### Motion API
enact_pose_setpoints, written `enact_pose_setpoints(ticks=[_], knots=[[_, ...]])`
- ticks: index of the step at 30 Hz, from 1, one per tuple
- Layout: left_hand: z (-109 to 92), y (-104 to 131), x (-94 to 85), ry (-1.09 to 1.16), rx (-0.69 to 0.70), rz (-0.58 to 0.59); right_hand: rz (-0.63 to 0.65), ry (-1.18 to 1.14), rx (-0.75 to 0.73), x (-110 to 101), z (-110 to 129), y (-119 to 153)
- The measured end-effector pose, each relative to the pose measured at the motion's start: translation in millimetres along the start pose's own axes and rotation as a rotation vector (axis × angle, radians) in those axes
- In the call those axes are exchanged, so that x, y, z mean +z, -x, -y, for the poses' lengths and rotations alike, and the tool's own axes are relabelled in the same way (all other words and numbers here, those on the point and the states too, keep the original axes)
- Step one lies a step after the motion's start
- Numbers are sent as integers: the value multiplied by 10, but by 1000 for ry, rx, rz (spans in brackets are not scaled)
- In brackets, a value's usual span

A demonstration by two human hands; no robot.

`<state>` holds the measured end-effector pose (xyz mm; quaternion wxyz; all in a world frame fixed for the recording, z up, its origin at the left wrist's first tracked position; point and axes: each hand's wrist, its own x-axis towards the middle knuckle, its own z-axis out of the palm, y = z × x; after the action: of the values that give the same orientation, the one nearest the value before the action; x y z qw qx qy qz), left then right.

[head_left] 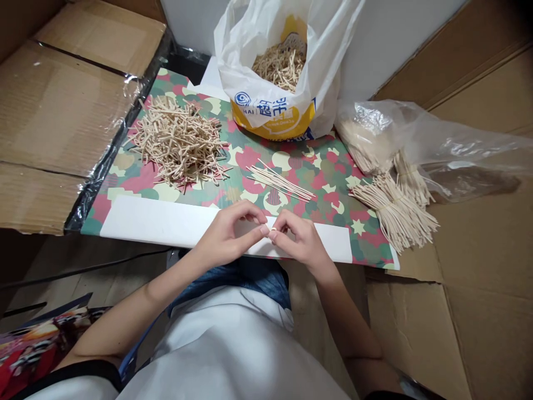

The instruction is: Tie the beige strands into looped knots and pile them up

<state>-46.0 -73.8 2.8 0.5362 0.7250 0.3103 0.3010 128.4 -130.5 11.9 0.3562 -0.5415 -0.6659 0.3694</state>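
My left hand (231, 230) and my right hand (303, 238) meet above the white strip at the board's front edge. Thumb and forefinger of each are pinched together, fingertips almost touching. Between them shows a tiny bit of a thin pale stick (270, 226); most of it is hidden by the fingers. Just beyond the hands lies a small row of long thin sticks (283, 183), roughly side by side. To the left is a heaped pile of short, bent pale pieces (179, 141).
A white and yellow plastic bag (275, 114) stands open at the back, with more short pieces inside. Tied bundles of long sticks (402, 214) lie at the right by a clear plastic bag (453, 144). Cardboard (62, 111) flanks the patterned board (333, 161).
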Motion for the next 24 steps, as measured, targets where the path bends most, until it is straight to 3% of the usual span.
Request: enact_pose_setpoints(ticks=[3,7,15,24], knots=[[3,92,45,-397,325,-242,7,-103,94,7,-21,6],[-21,133,43,-584,426,-230,27,-208,131,7,-28,4],[-59,24,-18,-379,300,-34,106,-188,65,-26,-62,-28],[-16,-61,7,81,-22,87,-18,420,-303,-27,-54,-13]])
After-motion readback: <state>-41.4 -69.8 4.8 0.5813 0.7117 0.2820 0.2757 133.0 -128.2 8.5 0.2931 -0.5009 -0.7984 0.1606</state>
